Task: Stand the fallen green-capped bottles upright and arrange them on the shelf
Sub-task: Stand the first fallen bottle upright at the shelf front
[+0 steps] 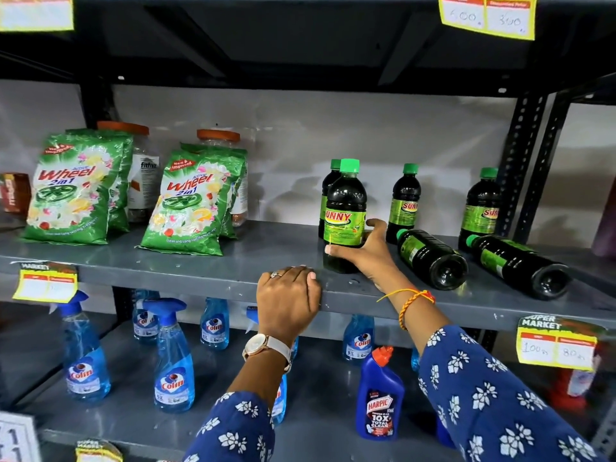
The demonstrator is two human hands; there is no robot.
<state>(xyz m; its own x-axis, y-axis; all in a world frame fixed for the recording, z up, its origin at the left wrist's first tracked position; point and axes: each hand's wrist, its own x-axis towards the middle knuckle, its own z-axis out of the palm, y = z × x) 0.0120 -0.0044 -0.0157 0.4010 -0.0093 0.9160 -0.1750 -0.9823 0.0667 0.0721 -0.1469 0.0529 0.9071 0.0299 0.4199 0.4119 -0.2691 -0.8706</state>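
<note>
Green-capped bottles on the grey middle shelf (200, 271), taken with the held bottle (345, 215) as landmark. That bottle stands upright near the front edge. The right hand (363, 253) wraps its lower half, thumb on the near side and fingers curled round the far side; whether it is still being set down or only steadied cannot be told. The left hand (288, 296) rests closed over the shelf's front lip, just below and left of the landmark, holding no bottle.

Progress, as a judgement: roughly halfway. Upright so far are four: the landmark; a second bottle (328, 191) directly behind it, almost hidden; a third (405, 201) to its right and farther back; a fourth (481, 208) farther right again. Two remain fallen: one (431, 258) just right of the landmark, cap toward the rear and base toward the viewer; another (520, 266) beyond it, lying the same way. Both need raising, and the standing ones are unevenly spaced, so lining up is left too.

Contents: every bottle shows dark liquid through clear plastic, filled nearly to the neck, caps in place; no spill is visible. Well left of the landmark stand green detergent pouches (190, 208), sealed, contents unseen.
</note>
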